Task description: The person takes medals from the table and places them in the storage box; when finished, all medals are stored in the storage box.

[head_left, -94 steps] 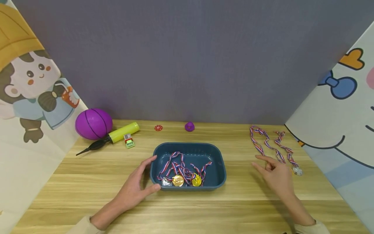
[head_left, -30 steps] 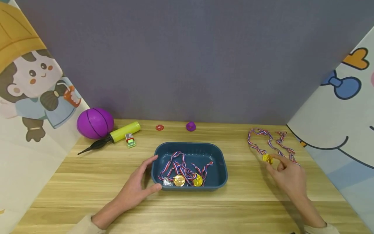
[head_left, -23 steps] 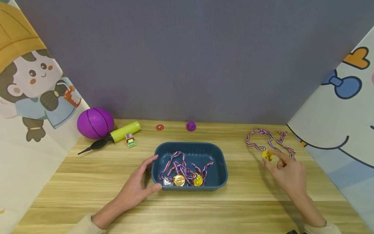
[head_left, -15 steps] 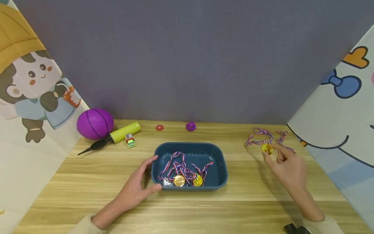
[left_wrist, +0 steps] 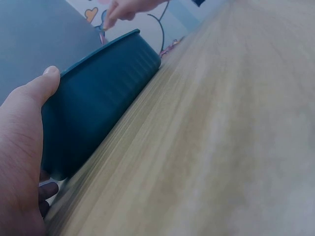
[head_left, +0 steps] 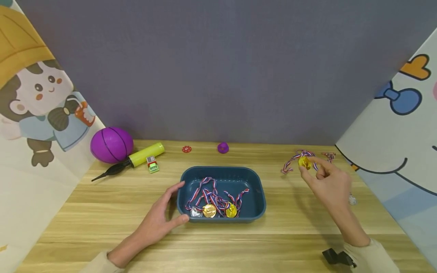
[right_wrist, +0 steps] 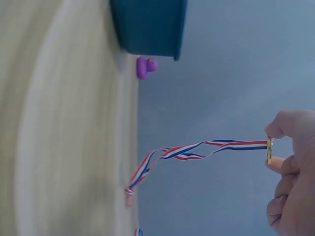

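A dark blue plastic bin [head_left: 250, 218] stands mid-table with several medals inside, among them a silver one [head_left: 195, 212] and a gold one [head_left: 209, 211], their striped ribbons tangled. My left hand [head_left: 154, 220] holds the bin's left end, thumb at the front rim and fingers along the side. Off to the right, my right hand [head_left: 328, 185] pinches a gold medal [head_left: 304, 163] by its edge between thumb and index finger, above the table. From it the red, white and blue ribbon [right_wrist: 184, 151] trails down to the tabletop. A silver medal [head_left: 352, 199] lies partly hidden behind my right wrist.
At the back left sit a purple ball [head_left: 112, 145], a yellow hand pump [head_left: 147, 154] and a small green-and-red item [head_left: 152, 164]. A red poker chip [head_left: 186, 149] and a purple toy duck [right_wrist: 145, 67] are near the back wall. Panels border both sides.
My right hand has taken hold of the gold medal, lifted it and drawn it slightly left, its ribbon dragging along. My left hand has stayed at the bin.
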`<state>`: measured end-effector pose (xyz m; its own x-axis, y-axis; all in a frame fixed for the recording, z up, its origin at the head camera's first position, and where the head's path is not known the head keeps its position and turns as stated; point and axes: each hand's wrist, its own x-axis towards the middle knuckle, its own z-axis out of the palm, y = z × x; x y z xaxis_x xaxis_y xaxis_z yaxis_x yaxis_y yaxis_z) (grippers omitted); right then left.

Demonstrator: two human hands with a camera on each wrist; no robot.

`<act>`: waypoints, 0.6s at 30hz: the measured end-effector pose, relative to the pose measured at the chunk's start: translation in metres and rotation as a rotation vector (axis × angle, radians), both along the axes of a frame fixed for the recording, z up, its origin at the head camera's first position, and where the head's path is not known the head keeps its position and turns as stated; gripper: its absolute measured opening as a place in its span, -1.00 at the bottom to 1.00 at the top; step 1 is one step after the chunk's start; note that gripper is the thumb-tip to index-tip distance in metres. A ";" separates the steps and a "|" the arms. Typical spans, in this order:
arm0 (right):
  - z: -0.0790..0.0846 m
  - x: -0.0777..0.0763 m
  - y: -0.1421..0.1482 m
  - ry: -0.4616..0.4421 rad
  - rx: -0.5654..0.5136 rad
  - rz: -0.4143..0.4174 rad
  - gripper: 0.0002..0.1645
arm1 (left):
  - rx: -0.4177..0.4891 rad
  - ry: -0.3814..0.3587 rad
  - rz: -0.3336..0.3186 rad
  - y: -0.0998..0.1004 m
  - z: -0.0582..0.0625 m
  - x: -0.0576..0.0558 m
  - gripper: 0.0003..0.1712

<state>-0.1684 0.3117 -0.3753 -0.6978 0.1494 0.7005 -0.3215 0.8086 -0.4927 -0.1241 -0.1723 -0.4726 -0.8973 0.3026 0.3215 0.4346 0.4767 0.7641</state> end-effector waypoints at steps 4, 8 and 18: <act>0.010 -0.001 -0.006 0.016 -0.052 0.017 -0.67 | -0.001 0.000 0.000 0.000 0.000 -0.001 0.13; 0.018 -0.001 -0.010 0.053 -0.129 0.063 -0.68 | 0.005 0.000 -0.003 0.000 -0.001 -0.001 0.13; 0.041 0.008 -0.019 0.100 -0.182 0.099 -0.66 | 0.010 -0.011 0.001 0.000 -0.001 -0.001 0.13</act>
<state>-0.1601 0.2923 -0.3346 -0.6435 0.2136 0.7350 -0.4500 0.6712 -0.5890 -0.1250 -0.1727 -0.4741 -0.9011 0.2985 0.3144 0.4255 0.4697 0.7735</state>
